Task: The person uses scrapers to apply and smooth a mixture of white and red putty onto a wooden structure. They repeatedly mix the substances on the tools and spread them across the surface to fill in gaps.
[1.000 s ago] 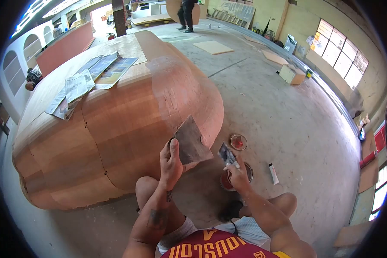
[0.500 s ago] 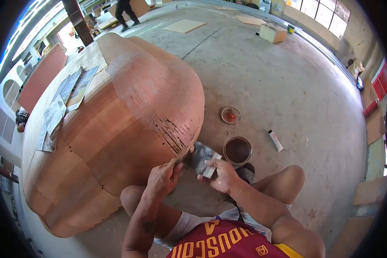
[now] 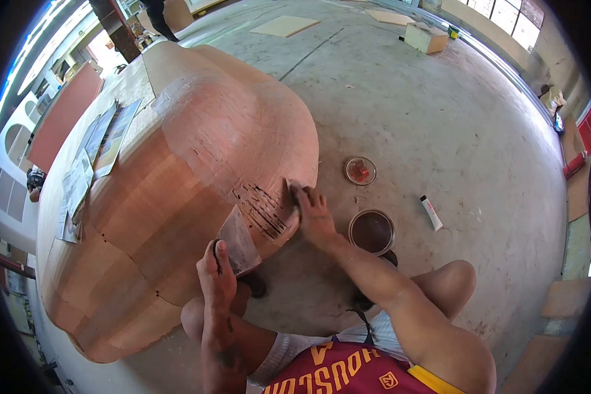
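Observation:
A large curved plywood form (image 3: 138,223) fills the left side, its rounded end coated with pinkish filler (image 3: 223,138). Dark slits run through a patch (image 3: 262,210) of that coating. My left hand (image 3: 218,269) grips a flat putty board (image 3: 239,241) smeared with grey-pink filler, thumb on top, just in front of the form. At the right edge of the slit patch, my right hand (image 3: 314,211) presses a thin putty spreader (image 3: 289,190) against the coated surface. My fingers partly hide the spreader.
On the concrete floor to the right are a round can (image 3: 372,232) of dark brown material, a small dish (image 3: 360,171) with red stuff, and a white tube (image 3: 431,213). Newspaper sheets (image 3: 98,157) lie on the form. A person's legs (image 3: 159,20) show far back.
The putty board has passed from my right hand to my left, which has moved left. My right hand has moved up onto the coated surface with the spreader.

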`<move>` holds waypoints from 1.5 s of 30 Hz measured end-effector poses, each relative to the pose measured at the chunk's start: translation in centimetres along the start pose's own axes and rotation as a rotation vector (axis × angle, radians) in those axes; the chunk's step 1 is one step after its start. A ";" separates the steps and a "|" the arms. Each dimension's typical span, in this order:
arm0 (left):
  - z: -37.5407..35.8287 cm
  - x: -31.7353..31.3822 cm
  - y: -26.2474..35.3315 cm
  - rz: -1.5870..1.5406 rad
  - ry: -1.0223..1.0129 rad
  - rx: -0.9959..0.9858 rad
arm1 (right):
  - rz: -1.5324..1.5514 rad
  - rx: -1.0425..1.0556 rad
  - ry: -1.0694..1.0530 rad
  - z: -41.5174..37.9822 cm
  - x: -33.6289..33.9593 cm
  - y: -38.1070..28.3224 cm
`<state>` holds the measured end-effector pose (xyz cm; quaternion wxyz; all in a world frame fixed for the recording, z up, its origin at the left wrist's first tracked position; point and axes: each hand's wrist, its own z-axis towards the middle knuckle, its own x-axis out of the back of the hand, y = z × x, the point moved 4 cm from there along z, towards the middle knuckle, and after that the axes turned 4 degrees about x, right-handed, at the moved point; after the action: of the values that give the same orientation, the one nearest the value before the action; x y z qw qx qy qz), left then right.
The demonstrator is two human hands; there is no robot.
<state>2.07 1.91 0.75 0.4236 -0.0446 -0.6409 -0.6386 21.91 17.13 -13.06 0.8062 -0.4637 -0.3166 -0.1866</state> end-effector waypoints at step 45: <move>0.3 2.6 -1.2 -1.290 0.056 0.223 | 0.195 0.501 -0.416 -1.4 7.3 -14.9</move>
<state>-0.45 0.68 1.45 -0.0261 0.4097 -0.5903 -0.6950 18.87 8.40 0.76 0.8273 -0.3072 -0.4646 0.0735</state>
